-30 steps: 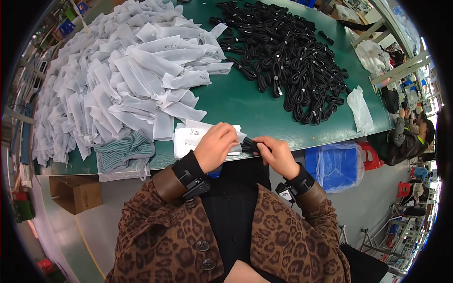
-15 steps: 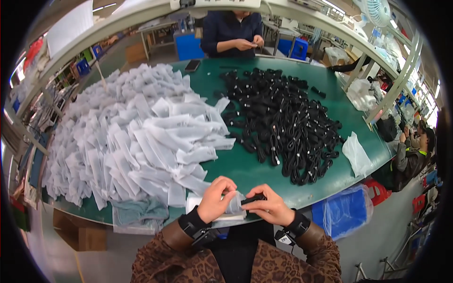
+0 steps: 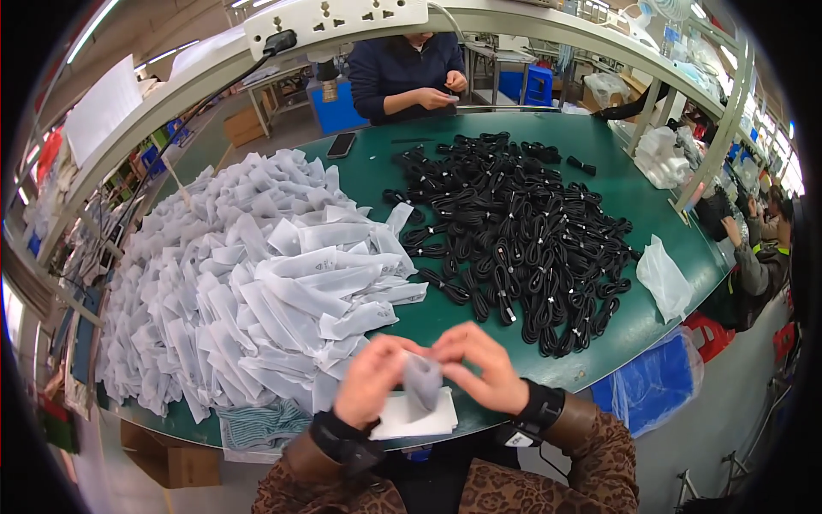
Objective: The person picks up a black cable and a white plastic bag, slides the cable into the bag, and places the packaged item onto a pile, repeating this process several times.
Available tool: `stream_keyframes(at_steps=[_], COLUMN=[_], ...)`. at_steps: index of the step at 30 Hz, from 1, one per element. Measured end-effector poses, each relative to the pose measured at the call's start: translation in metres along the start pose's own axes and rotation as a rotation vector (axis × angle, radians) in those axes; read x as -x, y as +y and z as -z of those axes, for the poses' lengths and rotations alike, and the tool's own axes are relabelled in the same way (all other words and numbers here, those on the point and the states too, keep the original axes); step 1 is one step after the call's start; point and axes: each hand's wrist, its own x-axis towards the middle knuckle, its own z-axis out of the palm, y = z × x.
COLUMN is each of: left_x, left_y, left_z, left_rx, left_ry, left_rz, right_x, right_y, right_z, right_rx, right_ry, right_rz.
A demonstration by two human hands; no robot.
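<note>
Near the table's front edge, my left hand (image 3: 370, 383) and my right hand (image 3: 484, 370) are closed on the top of a small frosted plastic bag (image 3: 421, 385). Something greyish and dark shows through the bag, too blurred to make out for certain. Below it lies a stack of flat white bags (image 3: 432, 418), partly covered by my left hand. A large heap of filled frosted bags (image 3: 265, 283) spreads over the table's left half. Beyond my right hand is a pile of coiled black cables (image 3: 522, 231), each bundled with a tie.
On the green table (image 3: 599, 360) are a phone (image 3: 341, 146) and a loose white plastic bag (image 3: 664, 279). A person (image 3: 407, 77) works at the far side. A metal frame with a power strip (image 3: 334, 24) crosses overhead. A blue bin (image 3: 648, 390) stands right, a cardboard box (image 3: 171, 454) lower left.
The black cable bundle that my right hand held beside the bag no longer shows outside it. Both hands now pinch the bag's top, raised off the stack. The view has shifted slightly.
</note>
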Motion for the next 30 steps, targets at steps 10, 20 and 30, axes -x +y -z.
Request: stream_keyframes(at_steps=[10,20,30], left_x=[-0.002,0.029,0.034], left_y=[0.061,-0.063,-0.082], left_z=[0.053,-0.008,-0.015], left_rx=[-1.340,-1.126,-1.263], left_ry=[0.706,-0.192,-0.105], left_rz=[-0.853,-0.327,-0.383], right_x=[-0.013,0.025,0.100], right_y=[0.121,0.086,0.019], right_z=[0.002,-0.004,-0.004], right_rx=[1.071,0.821,0.381], right_ry=[-0.228,-0.021,0.033], right_rz=[-0.058,-0.303,-0.453])
